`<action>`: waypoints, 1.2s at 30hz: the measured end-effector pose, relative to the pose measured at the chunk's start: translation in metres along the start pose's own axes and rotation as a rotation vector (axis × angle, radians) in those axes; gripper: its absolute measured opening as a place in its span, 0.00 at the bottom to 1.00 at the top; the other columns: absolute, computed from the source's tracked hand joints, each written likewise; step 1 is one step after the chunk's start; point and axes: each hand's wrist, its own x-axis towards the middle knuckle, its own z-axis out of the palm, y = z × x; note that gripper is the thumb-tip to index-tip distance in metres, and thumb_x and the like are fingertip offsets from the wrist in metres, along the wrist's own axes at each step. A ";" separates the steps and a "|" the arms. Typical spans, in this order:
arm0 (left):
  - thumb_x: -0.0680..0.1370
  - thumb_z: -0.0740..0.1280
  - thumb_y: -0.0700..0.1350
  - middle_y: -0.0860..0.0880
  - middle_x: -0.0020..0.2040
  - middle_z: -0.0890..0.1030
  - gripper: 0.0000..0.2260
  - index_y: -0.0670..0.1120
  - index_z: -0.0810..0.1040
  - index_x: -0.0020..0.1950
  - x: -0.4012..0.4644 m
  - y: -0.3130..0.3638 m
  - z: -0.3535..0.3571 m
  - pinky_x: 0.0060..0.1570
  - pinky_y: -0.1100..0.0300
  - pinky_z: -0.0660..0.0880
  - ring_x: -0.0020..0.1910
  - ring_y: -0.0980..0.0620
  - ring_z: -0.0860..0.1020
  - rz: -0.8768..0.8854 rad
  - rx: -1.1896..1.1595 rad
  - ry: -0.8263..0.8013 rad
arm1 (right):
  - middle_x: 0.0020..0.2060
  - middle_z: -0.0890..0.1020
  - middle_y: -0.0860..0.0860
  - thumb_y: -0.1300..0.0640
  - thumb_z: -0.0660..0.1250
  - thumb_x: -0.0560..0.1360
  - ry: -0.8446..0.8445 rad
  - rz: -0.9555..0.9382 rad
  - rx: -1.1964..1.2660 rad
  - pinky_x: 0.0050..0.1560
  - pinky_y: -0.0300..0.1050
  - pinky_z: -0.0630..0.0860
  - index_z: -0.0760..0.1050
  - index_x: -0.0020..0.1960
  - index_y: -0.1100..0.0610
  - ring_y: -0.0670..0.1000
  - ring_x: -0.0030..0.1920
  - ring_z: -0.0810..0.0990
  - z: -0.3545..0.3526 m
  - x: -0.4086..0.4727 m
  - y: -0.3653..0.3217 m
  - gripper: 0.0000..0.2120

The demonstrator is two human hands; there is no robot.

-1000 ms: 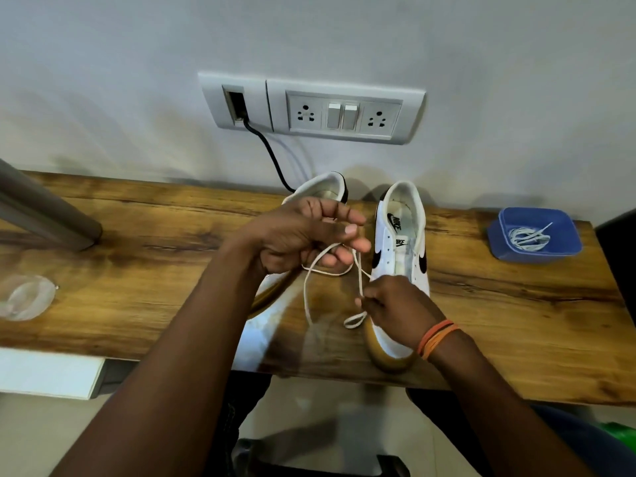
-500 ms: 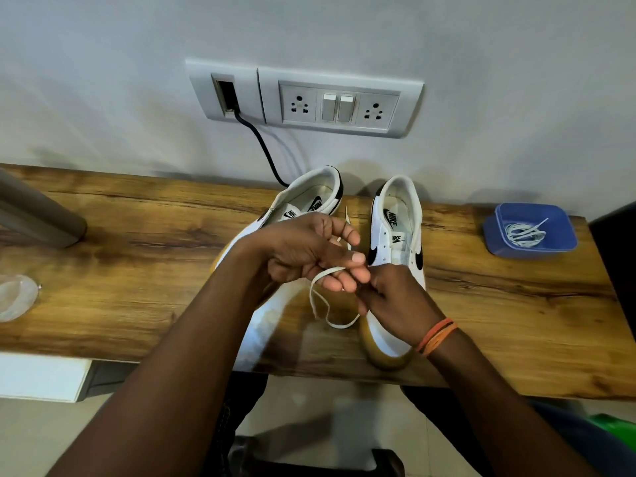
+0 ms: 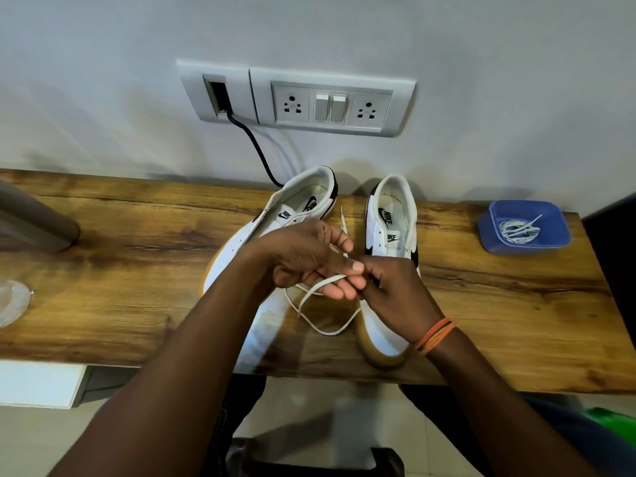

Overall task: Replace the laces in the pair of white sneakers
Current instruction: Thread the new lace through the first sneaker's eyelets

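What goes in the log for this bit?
left hand: holds white lace | right hand: pinches lace | both sneakers unlaced | blue tub: more laces

Left hand and right hand meet, fingers curled, pinching.

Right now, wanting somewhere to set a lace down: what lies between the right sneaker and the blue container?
Head view: only bare wooden table lies between the right sneaker and the blue container.

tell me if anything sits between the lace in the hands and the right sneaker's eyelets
Nothing visible does. The lace is held in both hands, left hand and right hand, just above the table; the right sneaker lies open beyond them, its eyelets uncovered.
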 end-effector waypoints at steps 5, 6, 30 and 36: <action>0.73 0.70 0.36 0.37 0.44 0.84 0.09 0.41 0.75 0.52 -0.007 0.005 0.001 0.33 0.59 0.81 0.36 0.47 0.84 0.033 -0.011 -0.053 | 0.34 0.82 0.55 0.56 0.63 0.76 -0.195 0.195 -0.184 0.41 0.52 0.77 0.76 0.35 0.51 0.57 0.38 0.81 0.007 -0.004 0.016 0.12; 0.72 0.70 0.37 0.37 0.44 0.84 0.10 0.40 0.76 0.53 -0.009 0.007 0.001 0.32 0.60 0.81 0.35 0.47 0.84 0.046 -0.021 -0.059 | 0.37 0.81 0.56 0.54 0.65 0.77 -0.278 0.253 -0.239 0.43 0.51 0.76 0.77 0.36 0.51 0.58 0.41 0.81 0.012 -0.006 0.019 0.11; 0.75 0.67 0.32 0.42 0.35 0.83 0.07 0.39 0.80 0.38 0.026 -0.013 0.015 0.36 0.58 0.80 0.31 0.49 0.82 -0.174 -0.054 0.334 | 0.41 0.75 0.44 0.48 0.78 0.68 0.122 -0.229 -0.268 0.39 0.31 0.68 0.76 0.54 0.57 0.39 0.40 0.67 -0.002 -0.009 -0.008 0.21; 0.76 0.66 0.31 0.41 0.35 0.82 0.09 0.35 0.77 0.56 0.022 -0.011 0.019 0.27 0.58 0.80 0.28 0.50 0.82 -0.164 -0.088 0.333 | 0.36 0.80 0.50 0.60 0.74 0.73 0.168 -0.262 -0.187 0.39 0.38 0.74 0.81 0.42 0.59 0.45 0.37 0.77 -0.003 -0.004 -0.002 0.03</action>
